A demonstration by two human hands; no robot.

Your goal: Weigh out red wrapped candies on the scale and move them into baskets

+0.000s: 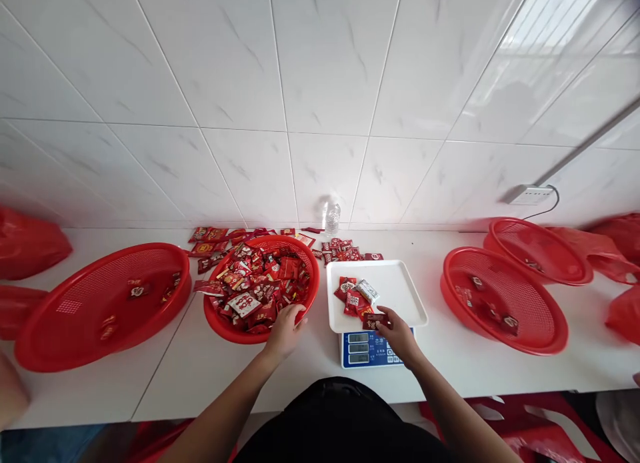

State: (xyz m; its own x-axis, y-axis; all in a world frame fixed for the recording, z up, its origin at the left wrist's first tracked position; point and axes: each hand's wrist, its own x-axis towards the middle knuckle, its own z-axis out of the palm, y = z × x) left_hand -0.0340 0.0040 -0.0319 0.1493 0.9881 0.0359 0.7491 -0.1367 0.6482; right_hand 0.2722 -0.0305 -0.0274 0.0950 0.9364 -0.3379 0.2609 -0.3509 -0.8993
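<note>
My right hand (pixel 399 334) pinches a small dark red snack packet (pixel 371 321) over the near edge of the white tray (pixel 407 296). Several red packets (pixel 353 300) and one silver packet (pixel 368 290) lie on that tray, which sits on a blue-fronted digital scale (pixel 359 358). To the left, my left hand (pixel 286 332) rests at the near right rim of a round red plastic basket (pixel 315 276). Its thumb and fingers are apart, and no packet shows between them. Mixed, mostly red packets (pixel 250 290) fill this basket.
Loose packets (pixel 345 251) and a clear plastic bottle (pixel 331 216) lie or stand by the tiled wall. A large red basket (pixel 55 346) at left and two more (pixel 555 340) at right hold a few packets. Red bags (pixel 30 246) flank the table; a power strip (pixel 531 195) is on the wall.
</note>
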